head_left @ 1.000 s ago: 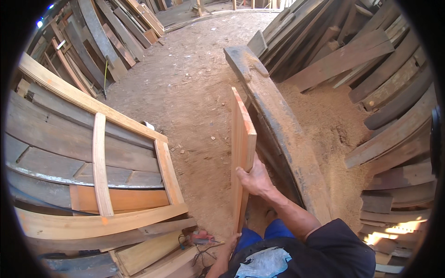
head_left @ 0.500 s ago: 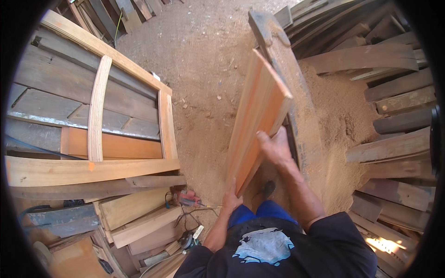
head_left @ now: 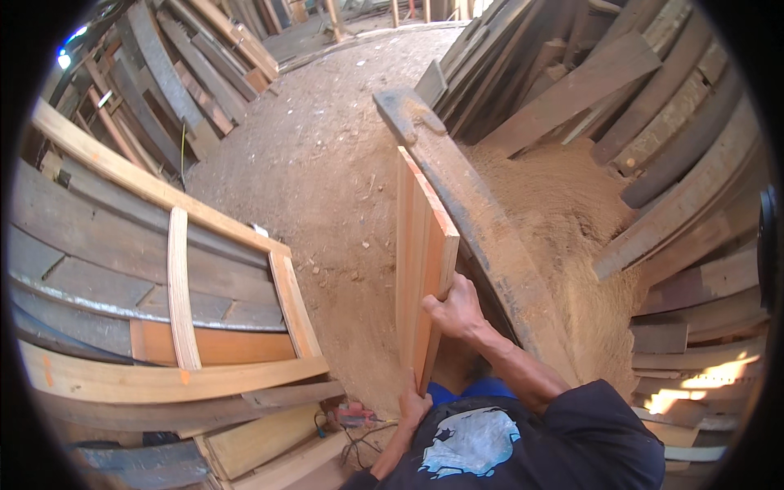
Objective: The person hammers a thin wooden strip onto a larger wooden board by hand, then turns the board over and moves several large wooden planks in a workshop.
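A wide, reddish-striped wooden panel stands on edge in front of my body, tilted, with its long top edge pointing away from me. My right hand grips its right side, thumb over the face and fingers round behind, partly hidden. At the panel's near lower corner my left hand is closed on the edge; most of its fingers are out of sight. Just right of the panel lies a long thick plank dusted with sawdust.
At the left, a pale wooden frame with a crossbar rests on stacked boards. A red power tool with a cord lies near my left forearm. Sawdust is heaped on the right, beside leaning planks. Dirt ground stretches ahead.
The view has tilted up, showing more of the far ground and leaning planks. The panel stands more upright and a little further left in view, with both hands still on it.
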Tool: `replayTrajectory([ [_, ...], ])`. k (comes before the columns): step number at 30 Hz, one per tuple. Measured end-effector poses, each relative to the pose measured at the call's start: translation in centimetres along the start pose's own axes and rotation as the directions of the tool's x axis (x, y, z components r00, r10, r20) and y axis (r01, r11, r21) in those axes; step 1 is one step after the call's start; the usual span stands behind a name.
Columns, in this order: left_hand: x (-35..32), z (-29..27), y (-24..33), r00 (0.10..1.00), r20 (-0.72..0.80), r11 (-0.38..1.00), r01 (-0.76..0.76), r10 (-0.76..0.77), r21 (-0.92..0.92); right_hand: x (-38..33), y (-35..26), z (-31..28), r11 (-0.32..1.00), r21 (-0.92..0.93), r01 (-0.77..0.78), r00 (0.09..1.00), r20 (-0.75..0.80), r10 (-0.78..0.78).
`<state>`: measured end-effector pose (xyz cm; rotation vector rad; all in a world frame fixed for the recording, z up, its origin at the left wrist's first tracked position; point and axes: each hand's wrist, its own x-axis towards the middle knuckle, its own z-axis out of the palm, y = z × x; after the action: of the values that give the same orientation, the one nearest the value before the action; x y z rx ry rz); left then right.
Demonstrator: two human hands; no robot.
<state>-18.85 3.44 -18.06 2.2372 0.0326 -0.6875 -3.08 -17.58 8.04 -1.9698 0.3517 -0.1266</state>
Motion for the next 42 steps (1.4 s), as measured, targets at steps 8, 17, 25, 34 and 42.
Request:
replayTrajectory([
  [8, 1.4, -3.0, 3.5, 0.971, -0.022, 0.969, -0.241, 0.240, -0.053, -5.1, -5.7, -3.0, 0.991, -0.057, 0.121, 0.971, -0.202, -0.130],
  [17, -3.3, -2.7, 9.4, 0.720, -0.064, 0.708, -0.692, 0.691, -0.140, -19.2, -7.8, -11.6, 0.953, 0.161, 0.258, 0.918, -0.347, -0.191],
  [25, -5.3, 4.6, 8.8, 0.375, 0.107, 0.363, -0.924, 0.921, 0.119, -35.0, 1.4, -19.5, 0.881, 0.338, 0.329, 0.746, -0.665, -0.023],
  [34, -7.5, 7.6, 9.8, 0.367, 0.497, 0.150, -0.894, 0.786, 0.423, -42.2, 24.2, -20.1, 0.456, 0.678, 0.576, 0.514, -0.735, 0.442],
  [42, -6.0, 4.1, 10.1, 0.292, 0.708, -0.103, -0.884, 0.643, 0.457, -43.9, 34.9, -11.9, 0.077, 0.802, 0.593, 0.518, -0.453, 0.726],
])
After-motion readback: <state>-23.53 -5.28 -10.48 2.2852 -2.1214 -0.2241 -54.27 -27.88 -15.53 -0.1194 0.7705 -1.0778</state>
